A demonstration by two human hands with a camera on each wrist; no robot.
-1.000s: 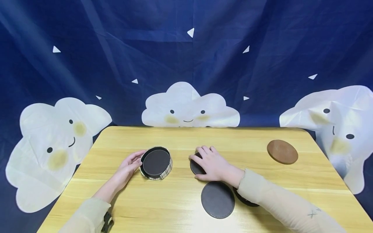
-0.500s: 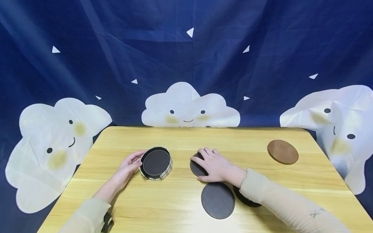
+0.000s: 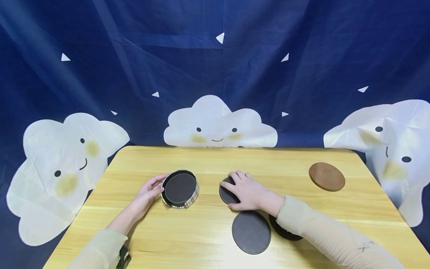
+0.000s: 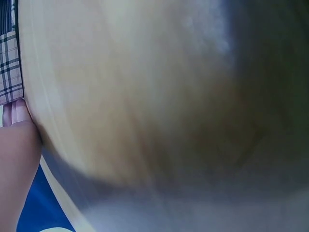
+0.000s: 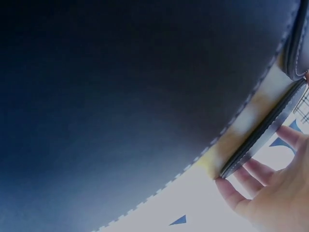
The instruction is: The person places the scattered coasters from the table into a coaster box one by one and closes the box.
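Note:
My left hand (image 3: pixel 147 192) holds the near-left side of a round plaid coaster holder (image 3: pixel 192 198), thumb at its rim. A dark coaster (image 3: pixel 180 188) lies inside that holder. In the left wrist view, the plaid wall (image 4: pixel 9 67) shows beside my fingers. To the right, my right hand (image 3: pixel 248 192) spreads over another dark coaster (image 3: pixel 226 195) and grips its edge. The right wrist view shows the fingertips along the stitched edge of this coaster (image 5: pixel 263 130); my palm hides part of its top in the head view.
A dark coaster (image 3: pixel 251 232) lies flat nearer me. Another dark round piece (image 3: pixel 283 229) is partly under my right sleeve. Far right on the wooden table (image 3: pixel 181 239) lies a brown coaster (image 3: pixel 327 176). A blue curtain (image 3: pixel 208 67) with clouds hangs behind.
My right hand has shifted slightly rightward over its coaster since a second ago and has held still since. The left hand and the holder have not moved.

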